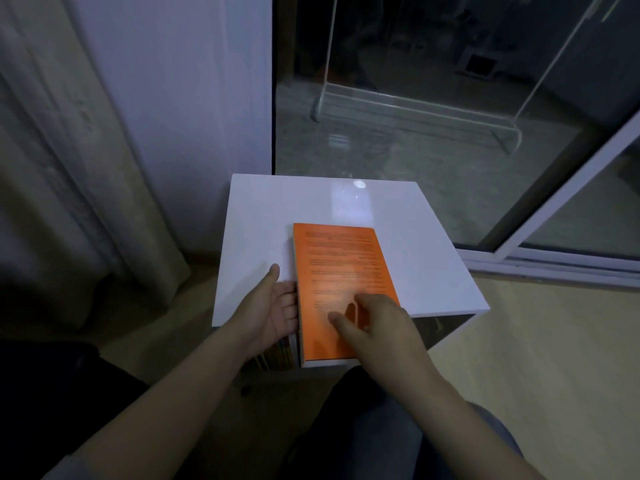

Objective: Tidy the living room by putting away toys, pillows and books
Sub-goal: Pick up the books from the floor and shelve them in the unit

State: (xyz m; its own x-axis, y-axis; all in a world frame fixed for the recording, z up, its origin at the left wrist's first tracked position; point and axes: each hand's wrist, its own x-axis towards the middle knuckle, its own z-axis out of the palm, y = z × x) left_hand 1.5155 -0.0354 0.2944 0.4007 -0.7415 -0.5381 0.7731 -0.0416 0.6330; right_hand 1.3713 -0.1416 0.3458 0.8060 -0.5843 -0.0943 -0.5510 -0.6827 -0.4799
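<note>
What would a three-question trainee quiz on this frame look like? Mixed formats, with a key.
1. True or false: the orange book lies on top of the white cabinet.
2. Multiple choice: the right hand is A) resting on the book's cover, B) gripping a curtain, C) out of view.
3. Fill in the blank: the fingers of the left hand touch the book's ____ edge.

Key: 1 true; 2 A; 3 left.
</note>
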